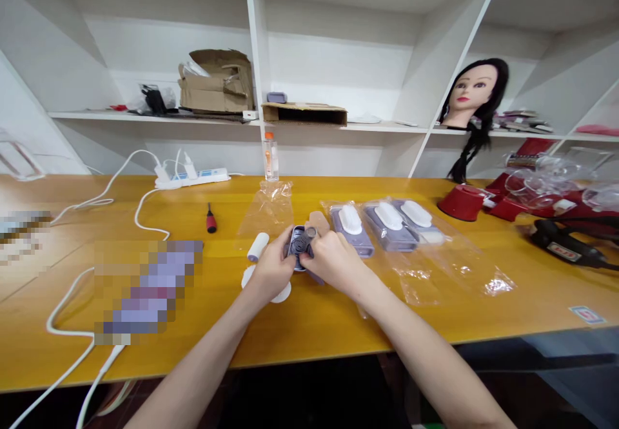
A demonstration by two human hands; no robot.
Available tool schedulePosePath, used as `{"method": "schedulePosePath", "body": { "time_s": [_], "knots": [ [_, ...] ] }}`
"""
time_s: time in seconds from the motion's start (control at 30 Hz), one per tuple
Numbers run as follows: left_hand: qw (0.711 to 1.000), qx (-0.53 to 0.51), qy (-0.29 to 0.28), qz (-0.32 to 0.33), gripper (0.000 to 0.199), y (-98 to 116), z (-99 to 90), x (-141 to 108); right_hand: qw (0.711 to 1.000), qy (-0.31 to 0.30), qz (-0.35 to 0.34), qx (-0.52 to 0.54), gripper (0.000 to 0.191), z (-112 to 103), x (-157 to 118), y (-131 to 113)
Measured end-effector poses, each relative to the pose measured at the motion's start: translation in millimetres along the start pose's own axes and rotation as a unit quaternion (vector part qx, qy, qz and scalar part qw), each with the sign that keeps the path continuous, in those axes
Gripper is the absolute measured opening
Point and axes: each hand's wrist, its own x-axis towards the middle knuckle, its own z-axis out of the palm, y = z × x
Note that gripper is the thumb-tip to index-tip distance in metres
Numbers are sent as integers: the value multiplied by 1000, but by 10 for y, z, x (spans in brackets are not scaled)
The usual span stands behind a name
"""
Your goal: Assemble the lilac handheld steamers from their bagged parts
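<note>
1. Gray case [293, 240], one piece: we find it just above the bench [309, 326], between the two hands, near the middle of the working edge.
2. Direction: we read its long axis as running away from the person, near end to far end, leaning a little to the right. The open side faces up.
3. Appearance: gray shell, rounded corners, paler rim. Inside we see a dark ribbed part [303, 244], with a round piece at its far end; fine detail is too small for us to tell.
4. Hands, a pair, close together: we list the left hand [275, 266] as clamped on the left side of the case, the right hand [334, 258] as closed on the right side. Which part the right fingers pinch, we cannot tell.
5. White tube [258, 246], gray at its near end: lying just left of the case, beside the left hand.
6. White disc [281, 293]: flat on the bench, partly under the left hand.
7. Gray boxes with white tops [350, 221], three, bagged in clear plastic: we count them in a row to the right.
</note>
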Motion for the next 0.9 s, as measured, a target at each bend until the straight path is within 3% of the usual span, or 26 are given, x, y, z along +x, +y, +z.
{"method": "schedulePosePath", "body": {
  "time_s": [0.17, 0.4, 0.67, 0.9],
  "knots": [
    [991, 125, 24, 41, 58, -20, -5, -12, 1000, 13, 3, -22, 40, 25, -10, -40],
    [977, 204, 55, 32, 53, 45, -1, -54, 999, 36, 20, -10, 46, 115, -12, -51],
    [984, 155, 75, 39, 49, 81, -5, -60, 997, 74, 20, 14, 47, 151, -7, -38],
    [996, 62, 61, 13, 55, 50, 13, -41, 998, 54, 25, 21, 43, 122, -27, -26]
  ]
}}
